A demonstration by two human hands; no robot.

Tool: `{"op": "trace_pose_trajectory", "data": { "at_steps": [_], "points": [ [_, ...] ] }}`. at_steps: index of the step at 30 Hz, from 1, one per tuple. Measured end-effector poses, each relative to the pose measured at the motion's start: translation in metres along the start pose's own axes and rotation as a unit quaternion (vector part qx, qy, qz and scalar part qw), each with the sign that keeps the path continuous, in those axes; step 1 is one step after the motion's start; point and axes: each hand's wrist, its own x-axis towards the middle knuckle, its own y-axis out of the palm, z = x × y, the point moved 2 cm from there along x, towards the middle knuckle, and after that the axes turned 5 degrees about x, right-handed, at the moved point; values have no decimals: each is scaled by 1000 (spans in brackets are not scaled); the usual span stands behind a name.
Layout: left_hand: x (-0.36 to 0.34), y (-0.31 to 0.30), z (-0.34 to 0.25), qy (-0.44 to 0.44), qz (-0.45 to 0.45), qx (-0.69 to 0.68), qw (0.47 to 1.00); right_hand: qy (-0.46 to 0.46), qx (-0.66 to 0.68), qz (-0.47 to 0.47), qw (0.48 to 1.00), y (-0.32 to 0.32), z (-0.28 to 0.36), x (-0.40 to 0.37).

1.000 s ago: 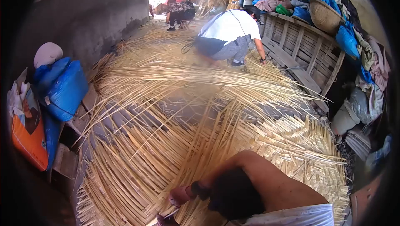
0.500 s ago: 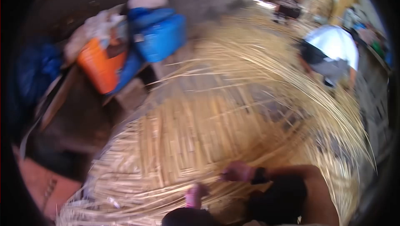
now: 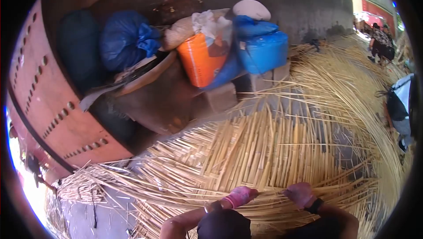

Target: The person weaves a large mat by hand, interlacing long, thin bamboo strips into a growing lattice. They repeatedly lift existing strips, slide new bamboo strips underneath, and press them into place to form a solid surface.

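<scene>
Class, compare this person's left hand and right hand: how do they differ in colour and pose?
The left hand looks bright pink; the right hand looks duller, more mauve. The left hand points rightward in the picture; the right hand points leftward. Both are at the straw-coloured strips.

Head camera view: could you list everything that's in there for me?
Partly woven mat: one, straw-coloured, before the hands
Loose strips: many, straw-coloured, right floor
Orange sack: one, orange, upper middle
Bright blue bag: one, blue, right of that sack
Tied bag: one, dark blue, upper left
Studded panel: one, reddish, far left
Wall: one, grey below beige, back
Other people: two, one in dark clothes, one cut off, right
Left hand, right hand: pinkish, at the strips, bottom
Smaller clutter: unclear
</scene>
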Motion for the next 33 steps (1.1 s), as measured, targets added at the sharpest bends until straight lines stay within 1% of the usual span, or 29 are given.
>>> {"op": "trace_pose_trajectory", "data": {
  "at_steps": [1,2,4,5,6,8,9,11,12,13,15,16,17,18,19,20,21,24,25,27,28,29,30,31,33],
  "points": [
    [2,5,11,-10,-22,-28,999,-6,10,12,1000,-2,5,-3],
    [4,10,22,-12,-24,-47,999,-9,20,26,999,-2,8,-6],
    [2,5,26,-9,-23,-84,996,-27,8,2,1000,2,11,-6],
    [1,5,24,-29,-31,-92,995,-33,2,-13,999,4,12,-6],
    [0,4,18,-12,-52,-83,995,-39,-4,-27,999,4,13,-5],
    [-2,2,11,24,-96,-63,993,33,24,-3,999,-2,1,2],
    [-5,-11,-2,50,-112,-63,990,68,37,10,997,-5,-3,5],
    [2,-3,12,54,-110,-96,988,43,71,-18,996,-8,2,2],
    [7,2,19,59,-106,-113,986,35,89,-32,995,-8,3,-2],
    [12,9,27,9,-72,-159,985,22,85,-35,996,-5,2,-4],
    [14,11,25,-5,-1,-272,962,-6,73,-43,996,3,-5,-2],
    [14,7,20,-12,35,-325,945,3,61,-34,998,5,-12,0],
    [13,7,12,-68,56,-318,944,13,51,-25,998,7,-19,2],
    [16,3,10,-37,50,-232,971,22,40,-14,999,10,-25,3],
    [21,1,6,-5,41,-144,989,30,37,-24,999,12,-28,4],
    [24,1,5,27,31,-55,998,38,33,-35,998,14,-32,6],
    [26,0,4,63,-32,-8,997,47,29,-46,997,14,-33,5],
    [38,-7,2,91,-88,131,983,69,104,-45,991,7,-35,4],
    [36,-11,-1,69,-78,69,992,108,151,-16,982,5,-36,3],
    [34,-8,3,71,-71,4,995,183,244,47,951,1,-36,0],
    [33,-5,6,71,-67,-28,995,168,209,69,961,0,-34,0],
    [34,3,13,31,7,-113,993,153,173,91,969,0,-33,-1],
    [35,6,17,-10,81,-197,977,138,137,111,975,1,-32,0],
    [35,11,20,-50,152,-279,947,115,118,107,981,6,-35,1],
    [27,1,23,-96,215,-324,916,69,79,99,990,21,-44,0]
  ]
}}
